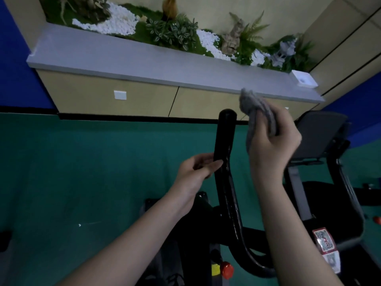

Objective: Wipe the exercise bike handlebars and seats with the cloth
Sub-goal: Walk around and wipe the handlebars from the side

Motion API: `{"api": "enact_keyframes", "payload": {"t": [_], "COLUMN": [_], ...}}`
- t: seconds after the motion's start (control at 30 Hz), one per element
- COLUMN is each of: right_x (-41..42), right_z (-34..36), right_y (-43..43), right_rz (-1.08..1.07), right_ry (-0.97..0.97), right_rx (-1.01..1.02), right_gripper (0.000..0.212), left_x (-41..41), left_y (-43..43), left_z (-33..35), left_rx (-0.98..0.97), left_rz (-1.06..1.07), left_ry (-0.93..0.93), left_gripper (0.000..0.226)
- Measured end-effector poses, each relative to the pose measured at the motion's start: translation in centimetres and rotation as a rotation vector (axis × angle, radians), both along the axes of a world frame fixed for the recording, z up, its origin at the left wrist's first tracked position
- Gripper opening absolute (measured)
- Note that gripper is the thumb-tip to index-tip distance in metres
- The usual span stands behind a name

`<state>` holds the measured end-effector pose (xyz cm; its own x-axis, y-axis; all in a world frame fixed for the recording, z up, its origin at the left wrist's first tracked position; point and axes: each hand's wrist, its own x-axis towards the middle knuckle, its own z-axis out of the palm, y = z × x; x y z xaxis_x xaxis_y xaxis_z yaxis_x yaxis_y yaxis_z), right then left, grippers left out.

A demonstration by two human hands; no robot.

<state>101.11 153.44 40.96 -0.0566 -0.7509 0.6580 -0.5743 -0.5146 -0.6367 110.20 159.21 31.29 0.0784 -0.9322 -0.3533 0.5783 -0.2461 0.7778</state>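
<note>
Head view: a person's left hand point(195, 172) holds the upright black exercise-bike handlebar point(224, 137) at mid-length, fingers and thumb closed round it. The right hand point(274, 145) clutches a bunched grey cloth point(255, 108), lifted clear of the bar and just right of its far tip. The bar's near stretch gleams and may already be wiped, while the far tip looks duller. No seat can be made out, so that part of the job appears outstanding.
</note>
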Motion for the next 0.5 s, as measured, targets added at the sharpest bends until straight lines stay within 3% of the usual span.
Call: {"api": "enact_keyframes", "payload": {"t": [0.17, 0.33, 0.5], "right_x": [1.8, 0.9, 2.2], "right_z": [-1.5, -3.1, -2.1], "right_y": [0.6, 2.3, -1.0], "right_rz": [-0.010, -0.080, -0.070], "right_ry": [-0.007, -0.076, -0.255], "right_rx": [0.236, 0.311, 0.465], "right_gripper": [0.021, 0.023, 0.020], "left_x": [0.1, 0.1, 0.3], "left_y": [-0.3, -0.2, -0.2], "left_z": [0.1, 0.2, 0.1], "left_rx": [0.025, -0.034, 0.003], "left_rz": [0.021, -0.002, -0.001], "left_ry": [-0.017, -0.057, -0.040], "left_gripper": [0.015, 0.015, 0.015]}}
